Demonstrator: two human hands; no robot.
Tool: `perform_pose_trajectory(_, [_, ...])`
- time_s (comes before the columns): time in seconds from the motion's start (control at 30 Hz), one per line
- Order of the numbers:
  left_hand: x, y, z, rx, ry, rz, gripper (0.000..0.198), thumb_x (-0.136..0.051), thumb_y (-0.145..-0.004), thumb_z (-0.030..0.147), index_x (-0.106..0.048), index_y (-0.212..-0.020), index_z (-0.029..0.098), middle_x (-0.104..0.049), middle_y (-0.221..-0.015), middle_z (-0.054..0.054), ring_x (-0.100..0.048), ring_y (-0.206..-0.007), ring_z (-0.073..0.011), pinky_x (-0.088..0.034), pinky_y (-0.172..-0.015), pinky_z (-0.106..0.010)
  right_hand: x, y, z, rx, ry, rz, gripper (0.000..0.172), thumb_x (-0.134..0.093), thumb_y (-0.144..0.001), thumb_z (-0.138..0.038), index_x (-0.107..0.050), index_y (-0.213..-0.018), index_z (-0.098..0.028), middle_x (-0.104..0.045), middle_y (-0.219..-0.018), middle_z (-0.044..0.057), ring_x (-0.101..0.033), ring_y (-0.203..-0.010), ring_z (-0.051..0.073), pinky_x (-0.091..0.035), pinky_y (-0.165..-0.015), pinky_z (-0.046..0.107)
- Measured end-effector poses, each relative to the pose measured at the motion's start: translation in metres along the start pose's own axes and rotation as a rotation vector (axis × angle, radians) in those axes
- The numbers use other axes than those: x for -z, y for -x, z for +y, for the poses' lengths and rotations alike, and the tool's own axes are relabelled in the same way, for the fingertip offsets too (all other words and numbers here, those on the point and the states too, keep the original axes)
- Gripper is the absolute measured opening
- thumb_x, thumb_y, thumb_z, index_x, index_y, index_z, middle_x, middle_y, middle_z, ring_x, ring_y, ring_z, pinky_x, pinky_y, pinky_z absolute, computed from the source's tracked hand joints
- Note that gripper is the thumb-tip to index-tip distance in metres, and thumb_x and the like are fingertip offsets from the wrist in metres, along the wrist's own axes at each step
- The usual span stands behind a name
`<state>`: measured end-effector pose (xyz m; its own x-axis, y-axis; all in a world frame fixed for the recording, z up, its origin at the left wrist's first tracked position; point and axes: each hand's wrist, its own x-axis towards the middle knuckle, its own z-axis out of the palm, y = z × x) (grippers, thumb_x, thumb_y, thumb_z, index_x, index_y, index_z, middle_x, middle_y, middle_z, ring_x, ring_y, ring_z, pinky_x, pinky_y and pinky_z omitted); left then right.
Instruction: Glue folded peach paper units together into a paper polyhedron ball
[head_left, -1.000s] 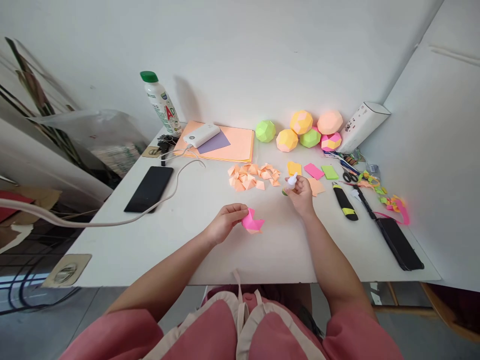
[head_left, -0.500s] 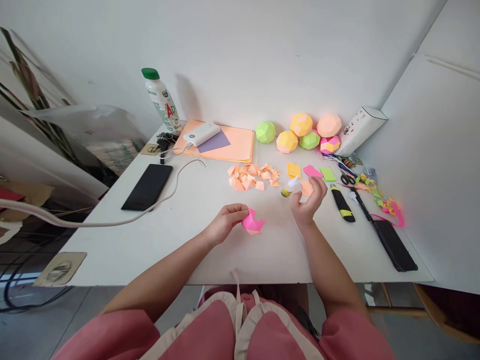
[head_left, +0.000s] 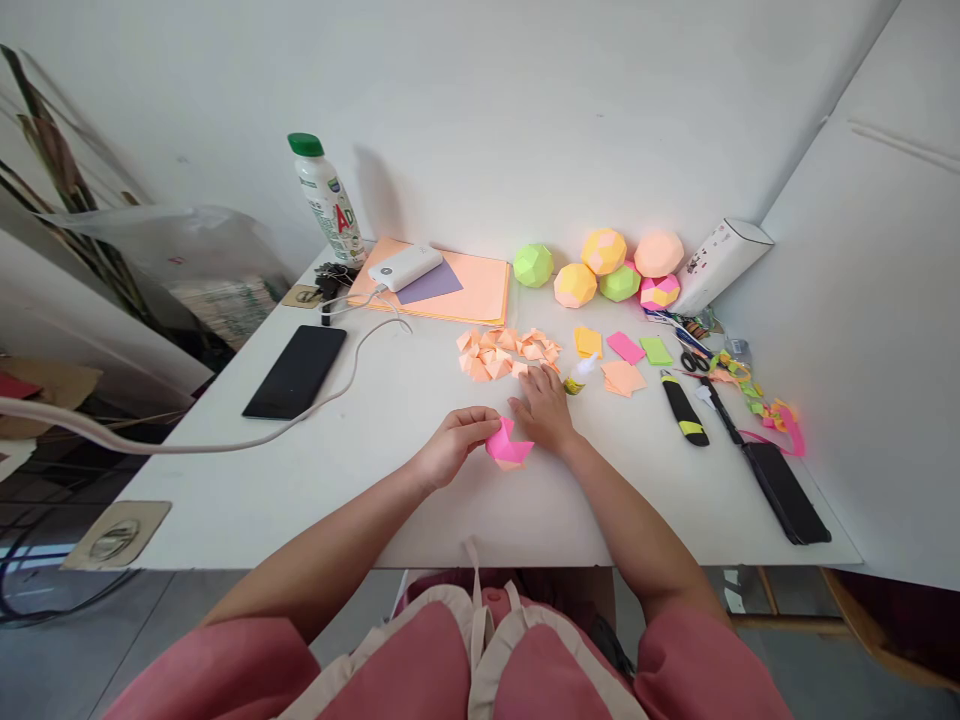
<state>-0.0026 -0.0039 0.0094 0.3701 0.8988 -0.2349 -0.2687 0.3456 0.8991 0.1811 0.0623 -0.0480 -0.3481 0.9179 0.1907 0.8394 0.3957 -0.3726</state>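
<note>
Pinching pink-and-peach folded-paper piece (head_left: 508, 447) by its L edge btwn thumb and fingers of L hand (head_left: 455, 445), over tabletop (head_left: 262, 480) nr the front; prob. gripped by the rim to spare the rest from covering or crushing. Holding R hand (head_left: 547, 410) palm-down by near edge of peach folded-paper pieces (head_left: 491, 363), w/ loosely spread fingers and thumb apart, not visibly gripping anything; can't tell re contact w/ nearest piece. Laid out loose, prob. for easy one-at-a-time picking. Note small nozzle bottle (head_left: 582, 373), maybe glue, just R of R hand, prob. put there for quick access. See orange paper (head_left: 588, 341), pink paper (head_left: 626, 347), green paper (head_left: 656, 350) and peach paper (head_left: 623, 378) farther R, split by colour, prob. for quick choosing. Note paper polyhedra (head_left: 575, 286) by wall (head_left: 465, 130), prob. placed back for elbow room, plus utility knife (head_left: 684, 408) and scissors (head_left: 695, 361) off R, likely parked clear of both hands.
</note>
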Motion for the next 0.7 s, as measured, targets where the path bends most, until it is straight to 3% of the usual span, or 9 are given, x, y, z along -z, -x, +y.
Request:
perform_pose_trajectory(0.1, [0.001,0.000,0.000,-0.003,0.003,0.001,0.022,-0.066,-0.069,0.032,-0.058,-0.058,0.016,-0.048,-0.061,0.000,-0.042,-0.060,-0.0126,-0.036,-0.062,-0.029,0.000,0.000,0.003,0.031,-0.077,0.033,0.046,-0.050,-0.087,-0.038,-0.053,-0.126,-0.016,-0.051,-0.132,0.015,-0.026,-0.136,0.037,-0.026,-0.111,0.056])
perform_pose_trajectory(0.2, [0.003,-0.002,-0.001,-0.031,-0.001,0.006,0.020,-0.064,-0.071,0.032,-0.059,-0.060,0.016,-0.050,-0.064,-0.001,-0.045,-0.063,-0.0137,-0.037,-0.064,-0.029,0.006,0.001,0.003,0.053,-0.307,0.124,0.038,-0.053,-0.086,-0.041,-0.061,-0.117,-0.021,-0.056,-0.124,0.013,-0.040,-0.128,0.033,-0.032,-0.108,0.054])
perform_pose_trajectory(0.33, [0.006,-0.003,-0.001,-0.097,-0.014,0.058,0.018,-0.063,-0.073,0.029,-0.062,-0.061,0.016,-0.060,-0.093,-0.006,-0.052,-0.074,-0.0159,-0.041,-0.069,-0.030,0.024,0.012,-0.004,0.029,-0.694,0.234,0.026,-0.056,-0.086,-0.042,-0.069,-0.101,-0.025,-0.062,-0.114,0.009,-0.055,-0.114,0.024,-0.043,-0.101,0.044])
perform_pose_trajectory(0.47, [0.008,-0.003,-0.001,-0.122,0.016,0.078,0.018,-0.064,-0.075,0.029,-0.066,-0.064,0.015,-0.053,-0.128,-0.009,-0.059,-0.097,-0.0236,-0.044,-0.080,-0.034,0.038,0.022,-0.016,0.029,-0.958,0.158,0.013,-0.065,-0.081,-0.037,-0.073,-0.085,-0.028,-0.068,-0.096,0.005,-0.062,-0.100,0.021,-0.050,-0.089,0.040])
perform_pose_trajectory(0.7, [0.009,-0.004,-0.005,-0.112,0.063,-0.018,0.018,-0.063,-0.077,0.031,-0.070,-0.076,0.015,-0.066,-0.113,-0.012,-0.064,-0.096,-0.0280,-0.046,-0.083,-0.039,0.036,0.028,-0.025,0.038,-1.048,0.038,0.010,-0.070,-0.076,-0.033,-0.072,-0.082,-0.026,-0.069,-0.092,0.006,-0.064,-0.090,0.020,-0.052,-0.083,0.040])
